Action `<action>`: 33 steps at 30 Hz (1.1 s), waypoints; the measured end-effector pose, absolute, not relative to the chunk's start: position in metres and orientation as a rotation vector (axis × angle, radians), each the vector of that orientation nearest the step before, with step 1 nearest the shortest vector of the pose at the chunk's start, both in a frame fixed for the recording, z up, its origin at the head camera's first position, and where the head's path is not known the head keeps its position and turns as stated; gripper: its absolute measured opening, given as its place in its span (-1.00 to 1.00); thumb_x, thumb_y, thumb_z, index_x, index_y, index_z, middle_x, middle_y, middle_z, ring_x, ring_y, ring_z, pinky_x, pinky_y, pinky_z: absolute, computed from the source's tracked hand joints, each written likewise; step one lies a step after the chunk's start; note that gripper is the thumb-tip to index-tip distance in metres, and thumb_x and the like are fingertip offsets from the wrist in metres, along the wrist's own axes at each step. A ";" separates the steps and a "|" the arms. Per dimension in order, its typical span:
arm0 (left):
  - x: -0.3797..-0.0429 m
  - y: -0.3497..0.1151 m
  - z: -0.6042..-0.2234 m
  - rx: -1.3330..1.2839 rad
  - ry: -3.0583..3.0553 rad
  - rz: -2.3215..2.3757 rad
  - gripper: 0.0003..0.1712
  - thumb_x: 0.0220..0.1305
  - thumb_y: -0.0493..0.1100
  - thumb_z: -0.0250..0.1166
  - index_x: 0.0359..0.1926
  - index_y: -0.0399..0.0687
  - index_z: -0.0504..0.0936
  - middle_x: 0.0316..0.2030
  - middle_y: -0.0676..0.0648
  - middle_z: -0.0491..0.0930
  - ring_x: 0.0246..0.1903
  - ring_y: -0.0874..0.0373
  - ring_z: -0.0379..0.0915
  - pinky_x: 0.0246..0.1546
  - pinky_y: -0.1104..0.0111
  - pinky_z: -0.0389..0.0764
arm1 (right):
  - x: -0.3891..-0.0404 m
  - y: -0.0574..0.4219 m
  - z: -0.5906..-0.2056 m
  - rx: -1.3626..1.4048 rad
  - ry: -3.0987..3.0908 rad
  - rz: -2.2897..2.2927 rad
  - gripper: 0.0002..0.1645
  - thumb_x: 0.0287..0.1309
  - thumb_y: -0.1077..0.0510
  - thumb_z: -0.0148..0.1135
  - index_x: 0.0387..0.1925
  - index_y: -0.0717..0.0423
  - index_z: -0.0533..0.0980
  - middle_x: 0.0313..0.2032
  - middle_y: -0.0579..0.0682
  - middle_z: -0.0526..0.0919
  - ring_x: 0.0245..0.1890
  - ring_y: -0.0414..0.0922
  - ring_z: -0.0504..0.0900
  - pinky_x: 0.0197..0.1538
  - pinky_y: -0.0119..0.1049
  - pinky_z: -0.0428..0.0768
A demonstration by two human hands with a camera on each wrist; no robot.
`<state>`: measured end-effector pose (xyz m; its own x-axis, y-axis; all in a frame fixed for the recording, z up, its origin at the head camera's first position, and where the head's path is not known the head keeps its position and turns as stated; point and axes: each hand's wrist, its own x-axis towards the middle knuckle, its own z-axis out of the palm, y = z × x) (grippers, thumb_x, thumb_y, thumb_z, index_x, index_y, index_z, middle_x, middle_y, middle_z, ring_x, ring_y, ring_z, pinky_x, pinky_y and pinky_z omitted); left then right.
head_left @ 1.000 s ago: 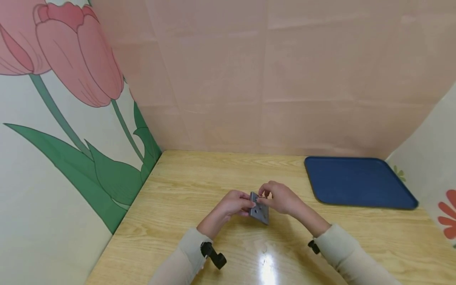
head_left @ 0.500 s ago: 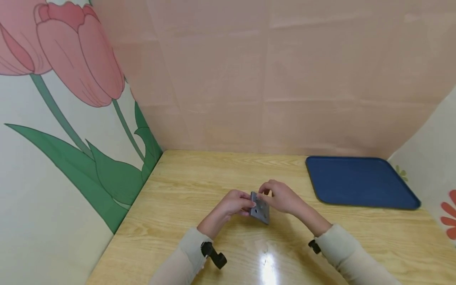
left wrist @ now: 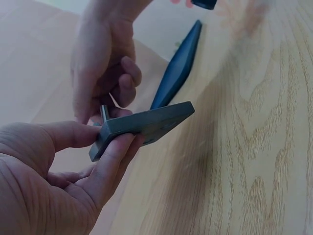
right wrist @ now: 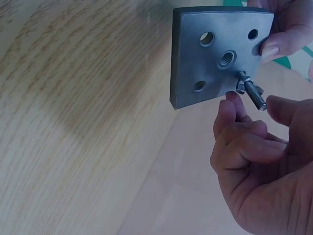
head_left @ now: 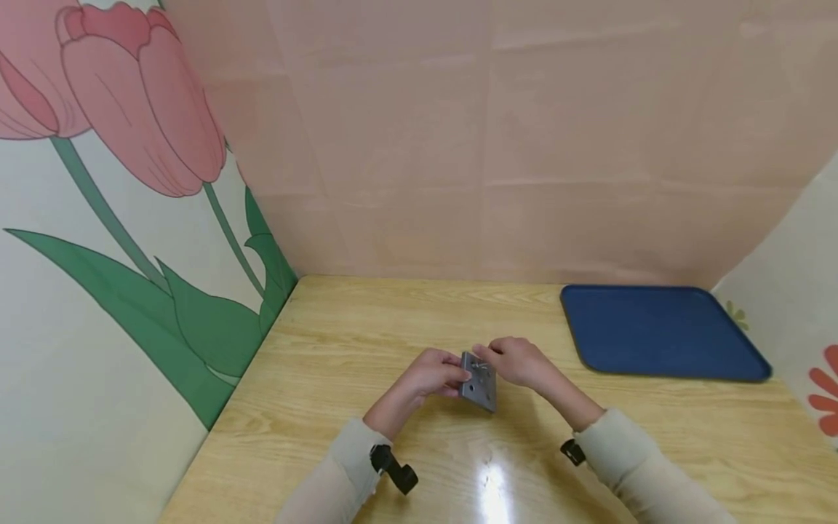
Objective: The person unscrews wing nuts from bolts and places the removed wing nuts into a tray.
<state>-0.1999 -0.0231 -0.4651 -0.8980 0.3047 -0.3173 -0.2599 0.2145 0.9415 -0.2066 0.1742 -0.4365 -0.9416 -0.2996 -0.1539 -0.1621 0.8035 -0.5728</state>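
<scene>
My left hand point(head_left: 432, 372) grips one edge of a square grey metal plate point(right wrist: 193, 58), thumb on one face and fingers behind. The plate is held tilted above the table. It has a threaded hole in the middle and smaller holes around it. Through the hole near one corner sticks a threaded bolt point(right wrist: 256, 99), with a wing nut point(right wrist: 240, 87) on it close to the plate. My right hand point(head_left: 520, 360) is beside the bolt, fingers loosely bent and nothing pinched between them. Its thumb point(right wrist: 279, 108) lies right by the bolt's end, the fingertips at the plate's lower edge.
A blue tray point(head_left: 661, 331) lies at the back right of the wooden table point(head_left: 366, 313). Behind the table hangs a pink backdrop point(head_left: 406, 145); a tulip-patterned panel point(head_left: 131, 291) stands on the left.
The right fingers, earlier closed around the bolt, have come away from it, so the bolt shows in the head view. The left hand and plate stay almost still.
</scene>
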 end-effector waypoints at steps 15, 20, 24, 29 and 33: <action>-0.200 -0.024 -0.463 0.027 2.057 1.728 -0.67 0.26 -0.31 0.37 0.02 -0.39 0.63 -0.30 -0.17 0.73 -0.34 0.12 0.68 -0.40 0.38 0.73 | -0.205 0.176 -0.436 -0.516 2.780 -0.841 -0.73 0.39 -0.09 0.24 -0.21 0.02 0.63 -0.38 -0.09 0.60 -0.45 -0.15 0.47 -0.40 -0.26 0.45; -0.200 -0.025 -0.460 0.020 2.045 1.737 -0.66 0.26 -0.32 0.38 0.02 -0.40 0.63 -0.31 -0.18 0.72 -0.35 0.12 0.67 -0.41 0.39 0.72 | -0.204 0.178 -0.437 -0.735 2.870 -0.805 -0.81 0.28 0.04 0.38 -0.18 0.04 0.62 -0.33 -0.08 0.58 -0.42 -0.17 0.49 -0.36 -0.25 0.51; -0.199 -0.024 -0.459 0.016 2.044 1.740 -0.66 0.25 -0.32 0.38 0.02 -0.40 0.63 -0.32 -0.18 0.72 -0.37 0.12 0.67 -0.42 0.40 0.72 | -0.203 0.177 -0.438 -0.847 2.945 -0.732 -0.79 0.21 0.09 0.44 -0.15 0.02 0.63 -0.29 -0.07 0.57 -0.34 -0.10 0.58 -0.31 -0.24 0.57; -0.197 -0.024 -0.458 0.024 2.045 1.739 -0.67 0.25 -0.33 0.38 0.01 -0.41 0.62 -0.33 -0.18 0.72 -0.38 0.13 0.66 -0.42 0.40 0.72 | -0.201 0.177 -0.439 -0.895 2.962 -0.725 -0.75 0.20 0.09 0.45 -0.11 0.02 0.62 -0.28 -0.08 0.56 -0.35 -0.14 0.58 -0.35 -0.30 0.56; -0.196 -0.023 -0.456 0.027 2.050 1.743 -0.66 0.25 -0.32 0.37 0.02 -0.41 0.62 -0.32 -0.18 0.72 -0.37 0.13 0.66 -0.41 0.39 0.72 | -0.203 0.177 -0.440 -0.767 2.954 -0.844 -0.77 0.33 0.04 0.33 -0.10 0.08 0.62 -0.31 -0.08 0.59 -0.44 -0.20 0.50 -0.41 -0.31 0.51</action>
<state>-0.1962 -0.0230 -0.4561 -0.9000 0.2966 -0.3195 -0.2675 0.2028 0.9420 -0.2025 0.1769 -0.4399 -0.8823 -0.4454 0.1523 -0.4586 0.7404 -0.4914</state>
